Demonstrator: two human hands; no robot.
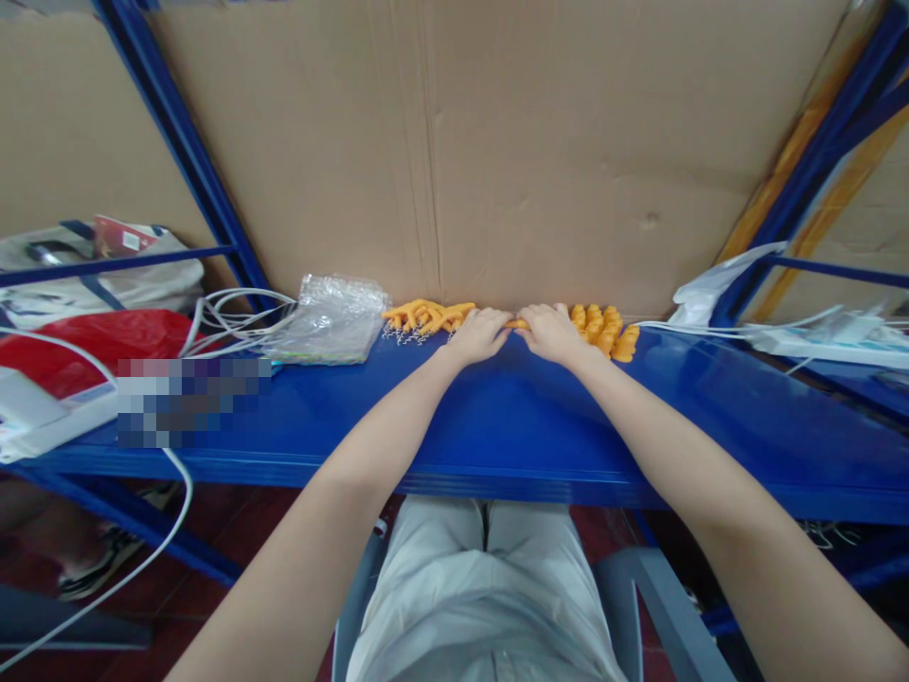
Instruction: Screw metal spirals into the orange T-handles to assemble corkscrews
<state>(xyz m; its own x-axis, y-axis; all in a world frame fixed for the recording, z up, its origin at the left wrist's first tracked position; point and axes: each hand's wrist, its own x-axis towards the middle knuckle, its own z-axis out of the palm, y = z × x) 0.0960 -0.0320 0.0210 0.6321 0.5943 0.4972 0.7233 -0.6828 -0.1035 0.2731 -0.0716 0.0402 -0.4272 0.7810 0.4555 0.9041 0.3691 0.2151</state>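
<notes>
Orange piece: a slim orange piece (pixel 516 324) of what looks like plastic shows between the two hands, lying on the blue shelf (pixel 497 417) close to the cardboard backing (pixel 497 142).
Left hand: the left hand (pixel 481 334) is curled down, fingers closed over the left end of the piece; how tight the pinch is I cannot tell, the knuckles hide it.
Right hand: the right hand (pixel 550 332) is curled likewise over the right end, fingertips hidden beneath the hand.
Long axis: the piece lies left to right, parallel to the shelf's back edge; which end is its head I cannot tell, both being covered.
Left pile: loose orange pieces with small metal chains (pixel 424 317), just beside the left hand, splayed at several angles.
Right pile: a tidy row of orange pieces (pixel 603 331), just beside the right hand.
Bag: a clear plastic bag (pixel 333 317) left of the loose pile, white cables (pixel 234 317) beyond it.
Risk, snag: I'd judge a wrist could drag the chains and tangle the loose pile.
Risk, scatter: the right hand sits so near the row that a sideways nudge could knock it askew.
Risk, slip: with both ends pinched, a twist or pull could spring the piece out against the cardboard.
</notes>
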